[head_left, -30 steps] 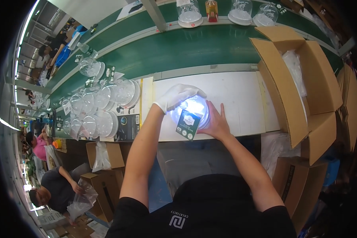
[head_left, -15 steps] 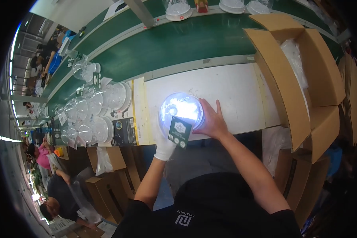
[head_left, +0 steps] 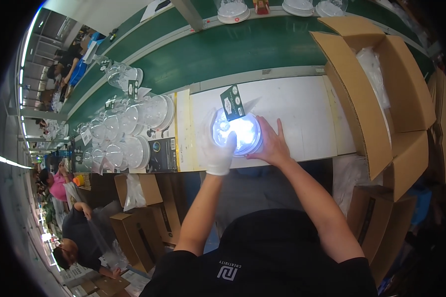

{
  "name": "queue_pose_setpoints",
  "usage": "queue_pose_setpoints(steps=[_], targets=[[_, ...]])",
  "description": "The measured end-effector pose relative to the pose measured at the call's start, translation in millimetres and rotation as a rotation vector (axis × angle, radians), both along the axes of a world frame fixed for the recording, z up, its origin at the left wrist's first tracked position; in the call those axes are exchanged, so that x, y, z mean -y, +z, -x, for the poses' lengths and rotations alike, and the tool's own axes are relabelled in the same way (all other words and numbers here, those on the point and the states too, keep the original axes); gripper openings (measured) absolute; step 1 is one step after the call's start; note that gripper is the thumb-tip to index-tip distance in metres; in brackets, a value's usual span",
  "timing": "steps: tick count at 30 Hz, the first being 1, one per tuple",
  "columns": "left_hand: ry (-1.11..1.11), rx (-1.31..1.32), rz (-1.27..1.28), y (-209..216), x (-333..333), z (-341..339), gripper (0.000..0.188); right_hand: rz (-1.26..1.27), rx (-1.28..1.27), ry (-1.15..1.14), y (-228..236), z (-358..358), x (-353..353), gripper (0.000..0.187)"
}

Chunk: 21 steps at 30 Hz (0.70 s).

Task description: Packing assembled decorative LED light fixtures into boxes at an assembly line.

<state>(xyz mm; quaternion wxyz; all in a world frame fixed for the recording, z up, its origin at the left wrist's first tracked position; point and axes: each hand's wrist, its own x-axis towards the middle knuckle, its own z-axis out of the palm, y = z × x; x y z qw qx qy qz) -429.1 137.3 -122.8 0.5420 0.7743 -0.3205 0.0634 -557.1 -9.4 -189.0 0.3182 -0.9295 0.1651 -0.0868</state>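
A clear, round plastic lamp (head_left: 250, 129) glows bright bluish white above the white worktop (head_left: 292, 111). From its top a dark green hang tag (head_left: 232, 103) sticks out toward the far side. My left hand (head_left: 216, 152), in a white glove, grips the lamp's left side with the thumb laid across its glowing face. On the right side my bare right hand (head_left: 274, 145) is closed round the rim, its index finger pointing away from the lamp. Glare washes out the inside of the lamp.
Rows of unlit clear dome lamps (head_left: 134, 114) stand at the left, several with tags. Beyond the worktop runs a green conveyor (head_left: 243, 54). An open cardboard box (head_left: 352, 99) with plastic bags stands at the right. A person in dark clothing (head_left: 79, 227) is at lower left.
The hang tag has swung from the near side of the lamp to its far side. My left hand has come up with its thumb over the lamp, which has shifted slightly right.
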Motion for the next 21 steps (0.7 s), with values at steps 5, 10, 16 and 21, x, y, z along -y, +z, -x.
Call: queue_pose_setpoints(steps=[5,10,16,21], targets=[[0.031,-0.097,-0.33,-51.4,-30.3,52.8,0.097,0.001,0.011,-0.009,-9.3,3.6,2.2,0.138],[-0.243,0.593,-0.586,17.9,-75.1,64.3,0.057,-0.014,0.059,-0.009,-9.4,3.5,1.0,0.129],[-0.5,1.088,-0.951,74.7,19.6,19.5,0.049,-0.016,-0.019,-0.007,-5.7,2.0,-2.4,0.135],[-0.446,1.195,-1.371,50.7,69.6,27.6,0.049,0.035,-0.007,-0.029,-3.9,4.5,-1.7,0.131]])
